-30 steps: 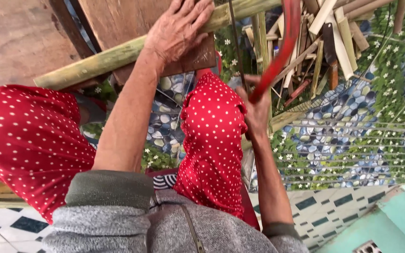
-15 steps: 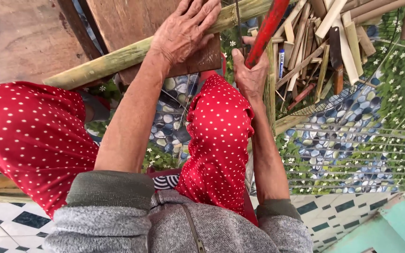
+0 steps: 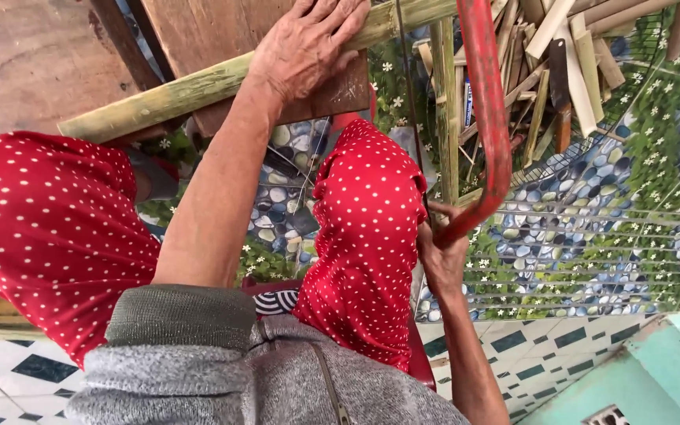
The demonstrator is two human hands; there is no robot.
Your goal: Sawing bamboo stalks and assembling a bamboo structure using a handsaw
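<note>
My left hand [image 3: 305, 46] presses flat on a long green bamboo pole [image 3: 198, 86] that lies across a brown wooden board [image 3: 198, 31]. My right hand [image 3: 442, 253] grips the handle of a red-framed saw [image 3: 489, 118] low beside my right knee. The saw's thin dark blade [image 3: 409, 102] runs up to the pole just right of my left hand. My knees in red white-dotted trousers [image 3: 367, 228] sit below the pole.
A heap of cut bamboo strips [image 3: 568, 55] with a wooden-handled knife [image 3: 562, 86] lies at the upper right on a mat printed with pebbles and flowers [image 3: 592, 228]. Another upright bamboo piece [image 3: 446, 110] stands by the saw. Tiled floor [image 3: 9, 378] lies at the lower left.
My right hand has pulled the saw back toward me, from up by the pole to down beside my knee. The left hand stays pressed on the pole.
</note>
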